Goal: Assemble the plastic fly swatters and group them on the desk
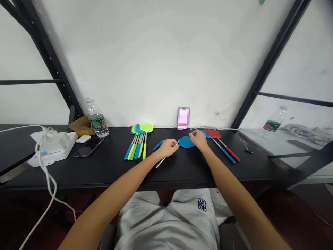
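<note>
On the black table [109, 166] my left hand [168, 147] is closed around a thin metal rod [160, 162] that runs back toward me. My right hand [199, 139] pinches the edge of a blue fly-swatter head [186, 142] lying between the two hands. The rod's tip meets the blue head near my left fingers. A loose blue handle [158, 145] lies just left of my left hand.
A bundle of green, yellow and blue fly swatters [137, 140] lies to the left. Red and blue swatters [221, 144] lie to the right. Further left are a water bottle [96, 118], a phone [87, 147], a white charger box with cables [53, 146]. A small pink object [183, 118] stands by the wall.
</note>
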`<control>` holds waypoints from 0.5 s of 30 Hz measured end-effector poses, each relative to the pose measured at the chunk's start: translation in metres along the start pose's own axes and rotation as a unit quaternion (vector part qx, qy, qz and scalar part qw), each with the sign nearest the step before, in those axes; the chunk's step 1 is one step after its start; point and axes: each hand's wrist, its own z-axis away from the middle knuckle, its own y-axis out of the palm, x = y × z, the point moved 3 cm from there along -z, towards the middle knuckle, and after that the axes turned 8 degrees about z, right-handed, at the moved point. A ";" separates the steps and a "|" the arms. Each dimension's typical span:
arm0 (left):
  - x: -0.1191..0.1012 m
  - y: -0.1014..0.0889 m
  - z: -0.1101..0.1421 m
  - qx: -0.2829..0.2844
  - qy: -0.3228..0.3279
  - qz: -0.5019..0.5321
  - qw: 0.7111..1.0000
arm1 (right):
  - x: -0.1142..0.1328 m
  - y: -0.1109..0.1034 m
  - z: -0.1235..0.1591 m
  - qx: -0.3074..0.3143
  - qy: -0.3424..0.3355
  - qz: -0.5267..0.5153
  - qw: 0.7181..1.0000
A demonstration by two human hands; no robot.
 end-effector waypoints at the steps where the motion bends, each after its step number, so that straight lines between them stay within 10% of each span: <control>1: -0.001 0.000 0.000 -0.005 0.009 -0.013 1.000 | 0.007 0.000 0.003 0.008 -0.028 -0.036 0.999; 6: -0.004 -0.003 0.002 -0.030 0.043 -0.049 0.997 | 0.038 0.013 0.026 0.223 -0.084 -0.192 0.952; 15: -0.005 -0.004 0.003 -0.053 0.065 -0.060 0.995 | 0.049 0.022 0.038 0.308 -0.101 -0.240 0.915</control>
